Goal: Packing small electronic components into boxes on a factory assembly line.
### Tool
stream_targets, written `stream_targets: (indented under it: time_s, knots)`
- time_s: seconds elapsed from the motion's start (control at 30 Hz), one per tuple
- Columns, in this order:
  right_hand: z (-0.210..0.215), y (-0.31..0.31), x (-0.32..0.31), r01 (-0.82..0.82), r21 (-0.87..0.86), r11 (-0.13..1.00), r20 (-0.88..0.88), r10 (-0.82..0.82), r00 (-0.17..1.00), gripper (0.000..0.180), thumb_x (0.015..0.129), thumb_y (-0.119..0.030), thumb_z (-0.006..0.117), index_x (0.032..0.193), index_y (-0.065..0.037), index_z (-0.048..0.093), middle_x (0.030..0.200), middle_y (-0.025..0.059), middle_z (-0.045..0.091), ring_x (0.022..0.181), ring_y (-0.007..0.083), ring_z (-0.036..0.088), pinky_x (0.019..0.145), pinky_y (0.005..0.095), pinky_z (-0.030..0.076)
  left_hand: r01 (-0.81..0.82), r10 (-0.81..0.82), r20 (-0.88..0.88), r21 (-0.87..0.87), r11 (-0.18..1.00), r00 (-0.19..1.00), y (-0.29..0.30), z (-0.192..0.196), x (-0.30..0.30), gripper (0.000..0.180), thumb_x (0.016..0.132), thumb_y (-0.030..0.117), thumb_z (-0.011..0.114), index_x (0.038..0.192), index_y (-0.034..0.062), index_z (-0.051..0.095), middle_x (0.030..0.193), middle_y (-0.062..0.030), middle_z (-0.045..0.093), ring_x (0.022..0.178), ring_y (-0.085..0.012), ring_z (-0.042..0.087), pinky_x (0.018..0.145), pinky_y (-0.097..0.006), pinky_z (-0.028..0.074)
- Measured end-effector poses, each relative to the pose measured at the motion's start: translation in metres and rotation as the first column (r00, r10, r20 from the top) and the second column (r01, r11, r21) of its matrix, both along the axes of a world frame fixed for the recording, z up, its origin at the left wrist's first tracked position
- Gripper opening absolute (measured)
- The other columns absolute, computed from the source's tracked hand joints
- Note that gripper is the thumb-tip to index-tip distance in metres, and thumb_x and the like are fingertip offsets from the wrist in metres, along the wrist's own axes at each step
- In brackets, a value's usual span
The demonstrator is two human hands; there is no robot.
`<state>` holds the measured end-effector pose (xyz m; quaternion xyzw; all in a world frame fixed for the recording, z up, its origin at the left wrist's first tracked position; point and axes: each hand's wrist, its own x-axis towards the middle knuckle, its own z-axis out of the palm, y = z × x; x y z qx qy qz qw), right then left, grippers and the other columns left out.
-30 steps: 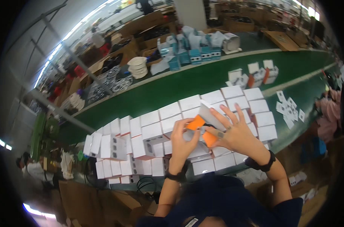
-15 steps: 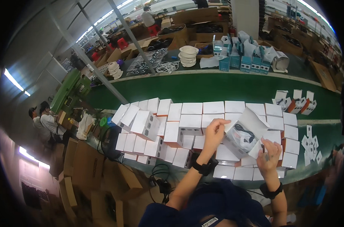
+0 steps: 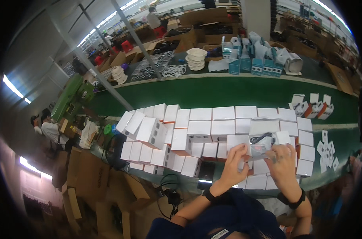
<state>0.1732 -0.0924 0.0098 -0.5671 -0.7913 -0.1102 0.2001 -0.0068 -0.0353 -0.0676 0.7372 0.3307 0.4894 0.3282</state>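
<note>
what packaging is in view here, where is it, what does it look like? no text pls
Clear plastic pouch: held between left hand and right hand, dark cable inside.
White boxes: small, square, packed in rows on the near bench.
Blue-and-white cartons: far side of the green belt.
Brown cardboard boxes: floor, lower left.

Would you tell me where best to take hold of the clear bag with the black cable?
Probably by its two short side edges, from left and right: the clear bag lies flat and wide, the black cable bulges mid-bag, and both hands' fingers already pinch there.
</note>
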Motion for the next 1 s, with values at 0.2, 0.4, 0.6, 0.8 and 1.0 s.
stream_targets:
  time_s: [0.2, 0.4, 0.6, 0.8, 1.0]
  knots:
    - [0.003, 0.022, 0.014, -0.113, -0.064, 0.992, 0.042, 0.116, 0.992, 0.011, 0.074, -0.009, 0.058, 0.084, -0.007, 0.055, 0.080, 0.0066, 0.050, 0.078, 0.0233, 0.053, 0.072, 0.0342, 0.042, 0.021, -0.019, -0.032, 0.064, 0.998, 0.999, 0.005, 0.011, 0.003, 0.051, 0.069, -0.009, 0.057, 0.118, -0.0017, 0.050, 0.121, -0.0191, 0.048, 0.108, -0.0316, 0.054, 0.088, -0.035, 0.049]
    - [0.058, 0.061, 0.067, -0.026, 0.084, 0.996, -0.075, 0.033, 0.997, 0.013, 0.068, -0.009, 0.066, 0.074, -0.007, 0.054, 0.076, 0.0078, 0.053, 0.074, 0.0270, 0.056, 0.061, 0.0381, 0.045, -0.004, 0.000, -0.230, -0.017, 1.000, 0.973, 0.011, -0.005, -0.005, 0.048, 0.072, 0.005, 0.061, 0.119, 0.0022, 0.052, 0.124, -0.0198, 0.048, 0.114, -0.0394, 0.047, 0.097, -0.044, 0.038]
    - [0.071, 0.178, 0.159, 0.082, 0.029, 0.996, -0.107, -0.079, 0.991, 0.009, 0.066, -0.007, 0.065, 0.068, -0.007, 0.057, 0.071, 0.0114, 0.059, 0.072, 0.0324, 0.059, 0.061, 0.0416, 0.047, 0.040, 0.044, -0.592, 0.126, 0.991, 0.804, 0.011, -0.013, 0.001, 0.044, 0.073, 0.019, 0.066, 0.115, 0.0074, 0.059, 0.127, -0.0160, 0.047, 0.120, -0.0403, 0.039, 0.100, -0.049, 0.031]
    - [-0.050, 0.278, 0.232, 0.074, -0.291, 0.954, -0.019, -0.083, 0.996, 0.019, 0.060, -0.016, 0.073, 0.066, -0.006, 0.058, 0.071, 0.0154, 0.060, 0.073, 0.0356, 0.060, 0.067, 0.0437, 0.049, 0.012, 0.016, -0.604, 0.043, 0.999, 0.797, 0.017, -0.002, 0.005, 0.040, 0.072, 0.019, 0.068, 0.110, 0.0105, 0.061, 0.121, -0.0134, 0.050, 0.115, -0.0362, 0.043, 0.096, -0.045, 0.033]
    - [-0.152, 0.292, 0.267, 0.192, -0.520, 0.833, 0.141, -0.138, 0.980, 0.019, 0.069, -0.022, 0.061, 0.073, -0.004, 0.067, 0.081, 0.0187, 0.066, 0.077, 0.0367, 0.063, 0.069, 0.0441, 0.051, -0.023, 0.022, -0.610, 0.006, 1.000, 0.792, 0.017, -0.002, 0.011, 0.038, 0.073, 0.019, 0.067, 0.109, 0.0125, 0.061, 0.121, -0.0114, 0.050, 0.115, -0.0361, 0.043, 0.096, -0.045, 0.032]
